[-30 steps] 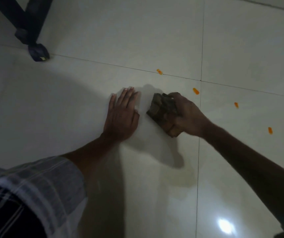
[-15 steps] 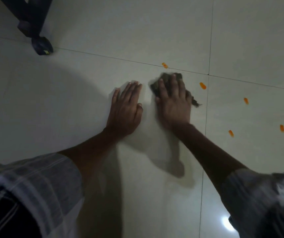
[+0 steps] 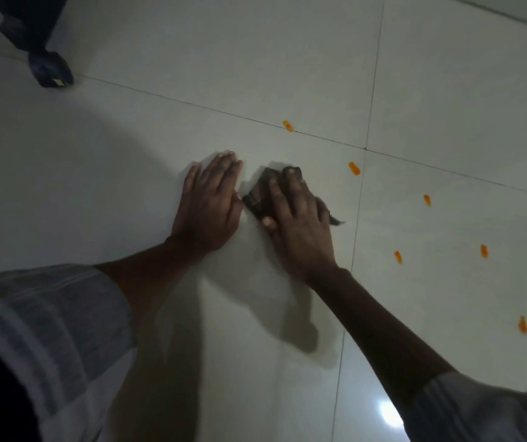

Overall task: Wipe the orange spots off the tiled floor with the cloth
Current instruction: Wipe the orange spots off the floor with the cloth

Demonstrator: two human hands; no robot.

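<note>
cloth [image 3: 257, 199] lies flattened on the tiled floor [image 3: 160, 129] under the right hand [image 3: 297, 218]'s straight, pressing fingers, nearest orange spot [image 3: 354, 168] at two o'clock, long axis twelve-to-six; left hand [image 3: 209, 202] rests flat, farther.

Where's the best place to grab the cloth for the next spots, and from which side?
Probably from above, fingers over the bunched middle of the cloth. It lies crumpled flat on the floor under the right hand, so only the top is open. The left hand blocks its left side; a thin tail sticking out right looks too flimsy to pull by. The nearest spot lies to the right.
</note>
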